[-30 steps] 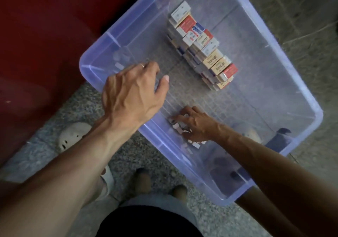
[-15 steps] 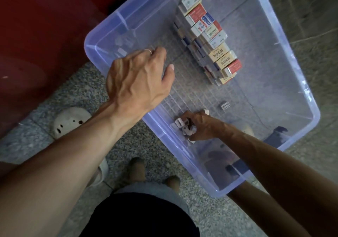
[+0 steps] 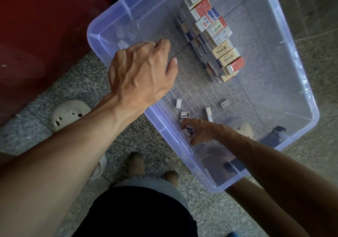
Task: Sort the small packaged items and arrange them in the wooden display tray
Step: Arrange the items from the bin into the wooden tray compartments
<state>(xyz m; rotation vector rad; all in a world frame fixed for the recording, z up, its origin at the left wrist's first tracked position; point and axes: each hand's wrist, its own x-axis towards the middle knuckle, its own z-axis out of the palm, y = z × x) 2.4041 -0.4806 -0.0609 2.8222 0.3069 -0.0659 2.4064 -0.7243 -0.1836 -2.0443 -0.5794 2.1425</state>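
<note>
head view: right hand [image 3: 201, 130] clutches small packets [image 3: 188, 129], left hand [image 3: 140, 75] curled, contents unclear, over bin [image 3: 296, 72].

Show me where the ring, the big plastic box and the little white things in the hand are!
ring [image 3: 153, 43], head view, on the band.
plastic box [image 3: 117, 11], head view, on its far rim.
little white pieces [image 3: 188, 130], head view, on one held piece.

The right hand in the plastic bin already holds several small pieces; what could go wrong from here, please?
1. The right hand grips several small white pieces at once; one may slip from the grip back into the bin.
2. Loose pieces lie scattered on the gridded floor and could be missed.
3. The left hand hangs over the bin near the row of eraser boxes; a bump might topple it.
</note>
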